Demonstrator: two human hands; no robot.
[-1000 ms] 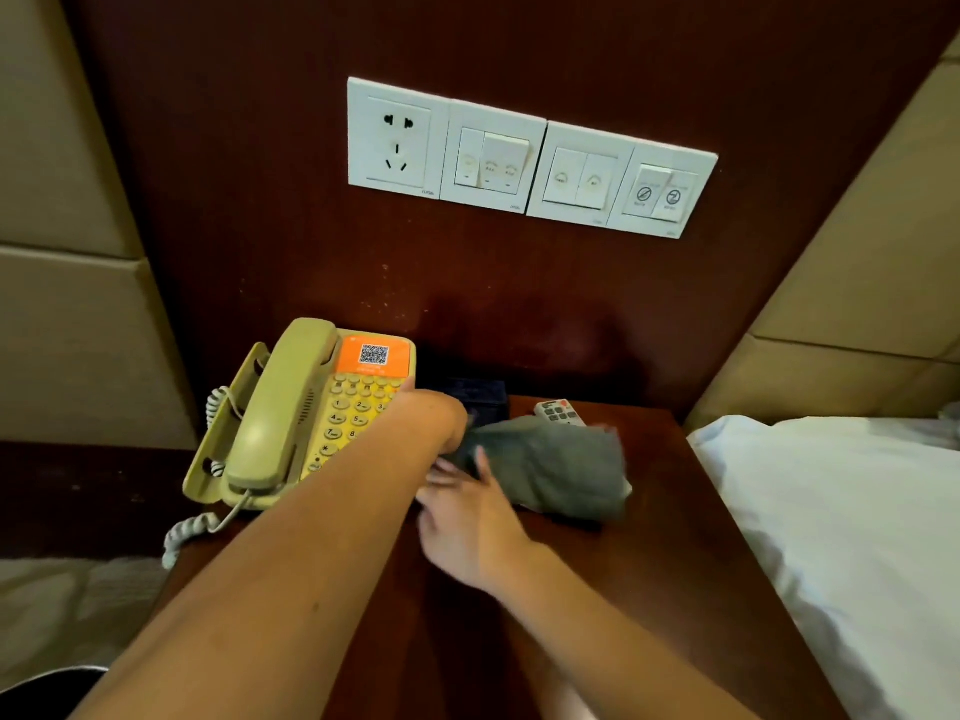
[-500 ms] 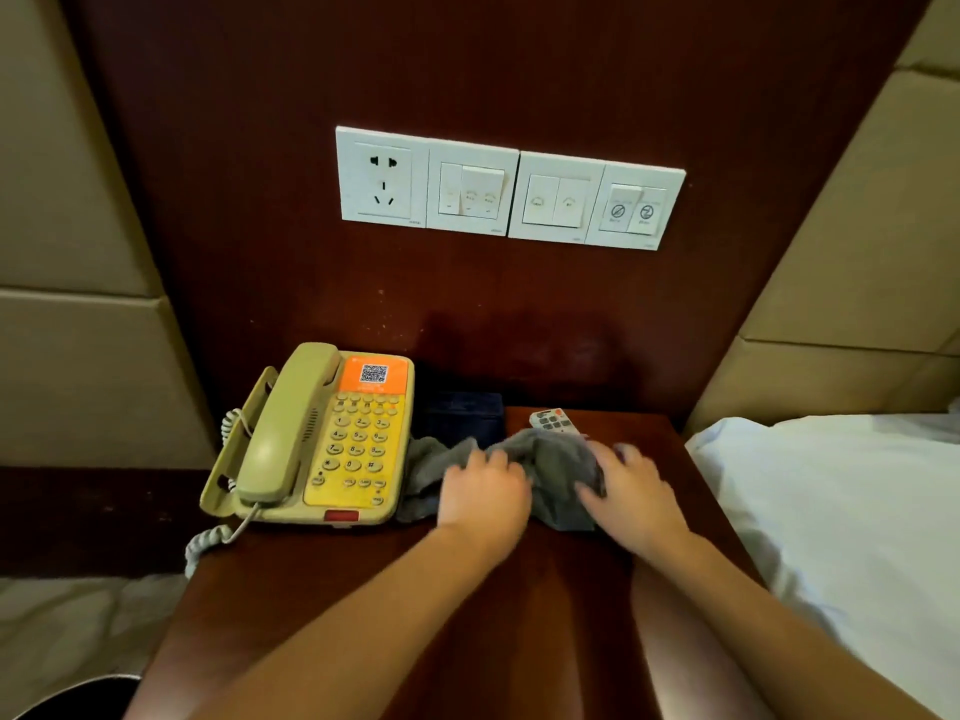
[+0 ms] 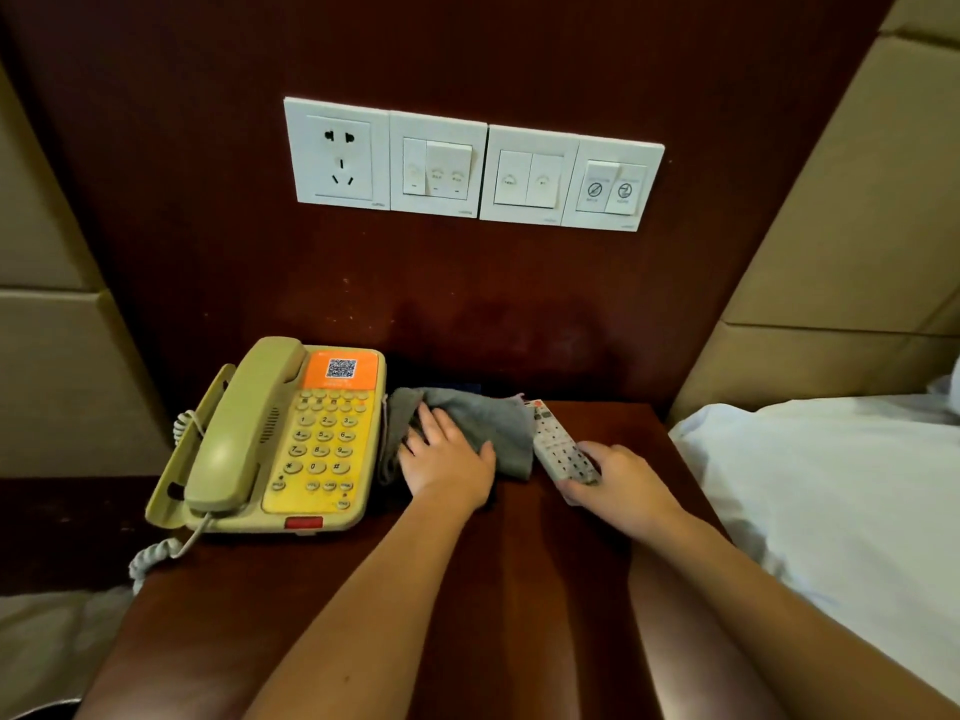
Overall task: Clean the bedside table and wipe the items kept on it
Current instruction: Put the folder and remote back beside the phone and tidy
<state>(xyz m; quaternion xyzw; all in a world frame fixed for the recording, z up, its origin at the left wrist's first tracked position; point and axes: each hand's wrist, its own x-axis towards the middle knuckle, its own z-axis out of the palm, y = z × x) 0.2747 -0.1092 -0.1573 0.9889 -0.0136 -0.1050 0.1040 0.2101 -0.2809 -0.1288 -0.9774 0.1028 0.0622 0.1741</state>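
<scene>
Two hands busy: left hand (image 3: pixel 449 459) flat, pressing cloth (image 3: pixel 493 423); right hand (image 3: pixel 618 483) fingers curled round remote (image 3: pixel 558 449). Lift remote clear, wipe table (image 3: pixel 519 589) underneath.

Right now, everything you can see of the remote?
The remote is slim, pale grey plastic, covered in rows of small buttons, with red marks at its far end. It points toward the wall, angled slightly left, over the dark wooden bedside table. The right hand grips its near end; its left edge meets the grey cloth. Whether it rests on the table or is lifted, I cannot tell.
</scene>
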